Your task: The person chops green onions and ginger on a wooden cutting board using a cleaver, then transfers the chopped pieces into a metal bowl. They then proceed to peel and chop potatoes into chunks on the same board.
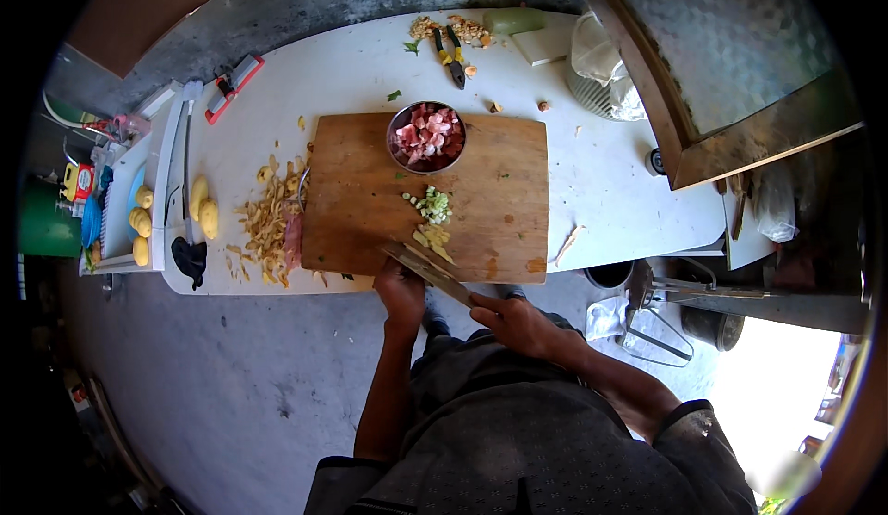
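Roughly by size: white desk point(610, 182) is broadest, wooden board point(351, 200) lying flat near its front edge. Pale peelings point(268, 223) spread along the board's left side. Metal bowl point(427, 171) of cut pink meat point(430, 134) sits on the board's far part.

Knife point(444, 279) next, across the board's near edge, partly over the board, partly out toward the body. Main risk, I judge: a nicked left hand, if the blade slides or turns, since those fingers are right by its far end; also slices dragged off the near edge by a sideways sweep. Knife points away from the body and to the left; long axis a diagonal, far-left to near-right.

Hands: right hand point(518, 322) closed round the handle; left hand point(400, 291) curled at the blade's far end, grip hidden, cannot tell if it holds anything.

Smallest: pale yellow slices point(432, 237) beside the blade, chopped green-white pieces point(432, 206) just beyond them
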Motion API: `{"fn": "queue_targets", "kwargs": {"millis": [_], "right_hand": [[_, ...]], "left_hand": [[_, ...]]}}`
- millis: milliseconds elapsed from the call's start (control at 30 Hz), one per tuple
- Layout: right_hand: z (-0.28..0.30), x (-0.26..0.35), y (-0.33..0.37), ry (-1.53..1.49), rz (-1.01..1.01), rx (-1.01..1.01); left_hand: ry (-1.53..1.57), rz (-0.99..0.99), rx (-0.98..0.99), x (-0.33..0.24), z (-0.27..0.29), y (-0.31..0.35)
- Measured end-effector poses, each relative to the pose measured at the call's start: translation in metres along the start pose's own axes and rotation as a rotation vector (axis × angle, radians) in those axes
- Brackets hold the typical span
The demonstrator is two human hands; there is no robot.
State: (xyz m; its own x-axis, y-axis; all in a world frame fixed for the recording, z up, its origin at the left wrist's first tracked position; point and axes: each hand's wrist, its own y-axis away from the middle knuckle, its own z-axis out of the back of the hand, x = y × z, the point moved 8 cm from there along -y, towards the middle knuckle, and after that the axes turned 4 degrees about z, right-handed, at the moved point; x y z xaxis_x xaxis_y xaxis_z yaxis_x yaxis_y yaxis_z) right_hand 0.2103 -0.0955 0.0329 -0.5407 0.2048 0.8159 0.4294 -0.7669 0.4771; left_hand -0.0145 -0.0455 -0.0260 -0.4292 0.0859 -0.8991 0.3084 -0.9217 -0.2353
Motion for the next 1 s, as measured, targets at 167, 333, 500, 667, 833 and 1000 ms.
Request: {"fn": "queue_targets", "kwargs": {"millis": [167,333,500,667,833,1000], "right_hand": [[0.001,-0.006,0.005,-0.038,0.032,0.004],[0.001,0.006,0.0,-0.001,-0.038,0.051],[-0.014,0.019,-0.054,-0.037,0.239,-0.128],[-0.008,0.027,-0.06,-0.077,0.178,-0.109],[-0.001,0.015,-0.035,-0.105,0.072,-0.05],[0.005,0.007,-0.022,-0.104,0.183,-0.118]], "left_hand": [[0.029,0.074,0.02,0.012,-0.003,0.004],[-0.01,0.043,0.02,0.022,-0.003,0.007],[0.146,0.059,-0.006,0.033,-0.007,0.004],[0.069,0.043,-0.022,0.004,-0.002,-0.003],[-0.065,0.032,0.0,0.01,0.002,0.003],[0.031,0.061,0.0,0.012,-0.002,0.008]]}}
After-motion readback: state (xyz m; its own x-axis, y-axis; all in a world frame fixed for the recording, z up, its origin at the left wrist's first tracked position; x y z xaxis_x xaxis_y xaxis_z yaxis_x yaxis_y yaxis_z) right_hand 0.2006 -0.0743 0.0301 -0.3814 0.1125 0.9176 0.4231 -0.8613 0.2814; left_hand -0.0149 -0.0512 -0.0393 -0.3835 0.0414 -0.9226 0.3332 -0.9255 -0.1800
